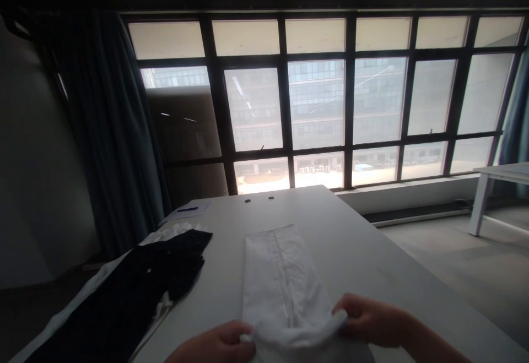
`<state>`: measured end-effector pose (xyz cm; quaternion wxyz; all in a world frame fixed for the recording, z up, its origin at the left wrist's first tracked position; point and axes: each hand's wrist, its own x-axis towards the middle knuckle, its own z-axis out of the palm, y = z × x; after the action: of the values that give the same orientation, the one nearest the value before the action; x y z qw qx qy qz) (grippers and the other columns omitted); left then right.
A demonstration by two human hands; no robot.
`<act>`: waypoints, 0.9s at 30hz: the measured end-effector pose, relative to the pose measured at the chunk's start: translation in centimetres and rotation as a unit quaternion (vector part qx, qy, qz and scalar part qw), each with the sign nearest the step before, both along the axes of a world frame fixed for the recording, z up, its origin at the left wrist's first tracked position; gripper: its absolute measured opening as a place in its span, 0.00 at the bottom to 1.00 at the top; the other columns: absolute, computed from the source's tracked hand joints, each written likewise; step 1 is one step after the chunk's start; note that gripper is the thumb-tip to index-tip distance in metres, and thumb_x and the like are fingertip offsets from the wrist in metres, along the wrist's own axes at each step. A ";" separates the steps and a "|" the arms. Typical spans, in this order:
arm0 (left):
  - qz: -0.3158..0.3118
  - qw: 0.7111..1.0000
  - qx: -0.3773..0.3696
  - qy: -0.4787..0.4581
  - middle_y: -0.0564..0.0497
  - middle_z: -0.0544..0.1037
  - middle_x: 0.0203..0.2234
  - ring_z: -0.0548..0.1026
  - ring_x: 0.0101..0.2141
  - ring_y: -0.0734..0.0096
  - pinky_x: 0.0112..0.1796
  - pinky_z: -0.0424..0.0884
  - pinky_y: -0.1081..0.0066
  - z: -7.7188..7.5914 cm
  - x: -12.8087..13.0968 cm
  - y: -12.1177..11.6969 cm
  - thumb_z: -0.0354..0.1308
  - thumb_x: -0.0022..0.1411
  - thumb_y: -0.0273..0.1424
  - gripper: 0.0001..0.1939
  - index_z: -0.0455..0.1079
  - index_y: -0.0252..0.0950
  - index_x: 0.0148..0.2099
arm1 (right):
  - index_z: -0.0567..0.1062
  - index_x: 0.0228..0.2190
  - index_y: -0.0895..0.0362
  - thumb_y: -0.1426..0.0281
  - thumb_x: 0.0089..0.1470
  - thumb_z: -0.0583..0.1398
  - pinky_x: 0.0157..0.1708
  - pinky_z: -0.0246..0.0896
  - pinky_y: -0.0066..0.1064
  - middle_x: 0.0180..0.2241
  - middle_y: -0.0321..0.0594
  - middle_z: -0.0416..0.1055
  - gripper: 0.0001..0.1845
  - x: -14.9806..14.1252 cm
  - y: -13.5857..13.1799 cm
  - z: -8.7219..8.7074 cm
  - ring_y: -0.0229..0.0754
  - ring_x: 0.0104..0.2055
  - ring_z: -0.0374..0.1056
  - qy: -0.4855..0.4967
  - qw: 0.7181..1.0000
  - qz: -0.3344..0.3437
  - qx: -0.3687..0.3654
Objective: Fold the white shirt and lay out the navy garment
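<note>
A: We're on the white shirt (281, 275), folded lengthwise mid-surface (372, 253), its near end gathered up!

B: We see the left hand (212, 343) and right hand (372, 319), fingers (341, 313) clenched on that near edge.

A: Our worry: a hard tug could skew the fold or drag it toward the black garment (124, 302) on the left.

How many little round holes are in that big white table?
2. One hole is near the far edge of the white table, and the second hole is just to its right. More could be hidden under the folded white shirt.
</note>
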<state>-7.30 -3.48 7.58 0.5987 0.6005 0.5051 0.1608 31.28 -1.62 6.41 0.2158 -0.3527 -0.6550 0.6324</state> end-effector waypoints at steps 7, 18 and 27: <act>0.198 0.977 0.002 -0.078 0.50 0.80 0.32 0.78 0.31 0.62 0.26 0.71 0.70 -4.9 2.2 3.7 0.60 0.53 0.64 0.39 0.71 0.40 0.54 | 0.70 0.42 0.53 0.44 0.48 0.66 0.23 0.54 0.25 0.28 0.32 0.69 0.30 -2.1 2.2 -3.7 0.36 0.25 0.63 0.060 0.953 -0.286 -0.080; 0.215 0.961 0.163 -0.051 0.44 0.83 0.39 0.79 0.40 0.55 0.43 0.75 0.64 -6.6 2.4 4.3 0.55 0.61 0.57 0.30 0.75 0.36 0.46 | 0.63 0.39 0.52 0.54 0.58 0.58 0.28 0.58 0.27 0.36 0.36 0.71 0.16 -2.9 3.3 -7.2 0.36 0.29 0.65 0.064 0.918 -0.331 0.209; 0.160 0.980 0.116 0.019 0.43 0.84 0.38 0.79 0.38 0.54 0.39 0.74 0.63 -8.1 1.0 5.2 0.57 0.59 0.55 0.29 0.78 0.33 0.43 | 0.76 0.50 0.54 0.56 0.51 0.61 0.46 0.67 0.39 0.46 0.42 0.75 0.26 -2.2 3.2 -7.8 0.47 0.42 0.70 -0.062 0.939 -0.282 0.185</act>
<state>-6.34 1.71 -0.49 0.4816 0.5803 0.5839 0.3006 29.08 1.62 -1.42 0.4055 -0.5156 -0.6460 0.3904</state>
